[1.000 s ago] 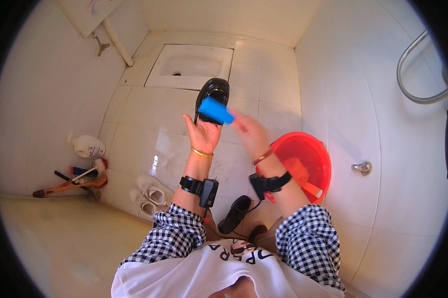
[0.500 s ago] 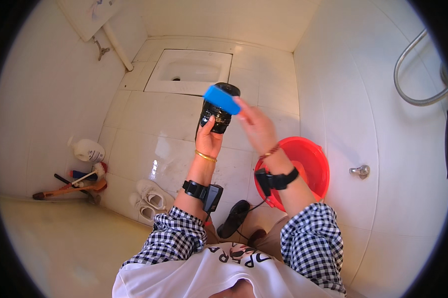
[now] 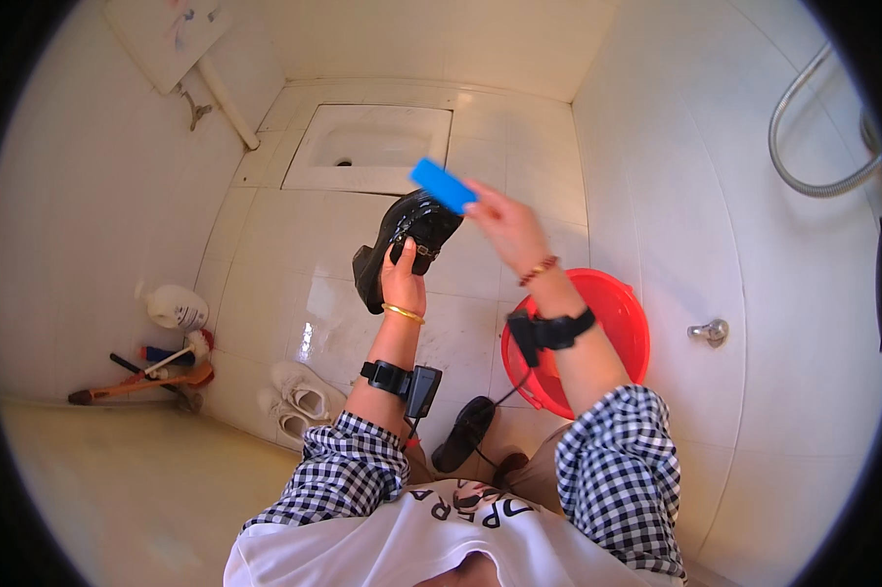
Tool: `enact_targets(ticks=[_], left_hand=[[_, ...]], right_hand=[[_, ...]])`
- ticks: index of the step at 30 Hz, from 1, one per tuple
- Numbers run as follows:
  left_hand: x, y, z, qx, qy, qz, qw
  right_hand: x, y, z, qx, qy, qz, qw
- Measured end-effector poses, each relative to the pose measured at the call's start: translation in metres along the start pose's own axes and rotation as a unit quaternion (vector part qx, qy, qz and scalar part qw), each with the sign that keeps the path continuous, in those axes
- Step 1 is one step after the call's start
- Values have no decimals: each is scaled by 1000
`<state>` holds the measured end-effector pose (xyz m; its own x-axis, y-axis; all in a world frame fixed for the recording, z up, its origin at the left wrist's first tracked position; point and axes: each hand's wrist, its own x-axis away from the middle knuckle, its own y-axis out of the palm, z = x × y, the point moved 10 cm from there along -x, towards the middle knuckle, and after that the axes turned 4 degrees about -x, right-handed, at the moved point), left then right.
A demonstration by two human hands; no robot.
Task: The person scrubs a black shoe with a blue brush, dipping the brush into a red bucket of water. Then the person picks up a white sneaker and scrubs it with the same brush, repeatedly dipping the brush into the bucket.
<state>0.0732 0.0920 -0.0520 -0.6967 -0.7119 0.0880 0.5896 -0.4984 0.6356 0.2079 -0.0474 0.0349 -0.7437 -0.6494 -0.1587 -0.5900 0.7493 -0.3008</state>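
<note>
A shiny, wet-looking black heeled loafer [image 3: 423, 217] with a metal buckle is held up in front of me. My left hand [image 3: 403, 278] grips it by its opening, thumb on the upper. The heel points to the left. Pinched in my right hand [image 3: 505, 227] is a blue rectangular block [image 3: 443, 186]; whether it is a brush or a sponge I cannot make out. The block is at the loafer's toe end, and any contact between them is unclear.
A red bucket [image 3: 629, 328] stands at right below my right forearm. Another black shoe [image 3: 463, 433] is near my feet. White shoes [image 3: 304, 396], brushes [image 3: 147, 382] and a white bottle [image 3: 178, 307] lie at left. A squat toilet [image 3: 367, 176] is set in the floor ahead.
The loafer has turned in my left hand, so its side and heel now show. My right hand has shifted slightly with the blue block, which has changed its angle.
</note>
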Motion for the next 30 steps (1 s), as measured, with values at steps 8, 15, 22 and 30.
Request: enact_targets(ticks=[8,15,22,30], left_hand=[[-9,-46,-25,106,-85,37,990],[-3,-36,-22,-26,-24,57,998],[-1,-54,20,-146,108,133,974],[10,-13,13,-421,206,60,881]], right_hand=[[12,-25,87,24,169,-31,985],[-26,31,-14,79,0,-77,994],[23,-33,77,236,180,-103,949],[-6,40,-20,127,-45,-46,990]])
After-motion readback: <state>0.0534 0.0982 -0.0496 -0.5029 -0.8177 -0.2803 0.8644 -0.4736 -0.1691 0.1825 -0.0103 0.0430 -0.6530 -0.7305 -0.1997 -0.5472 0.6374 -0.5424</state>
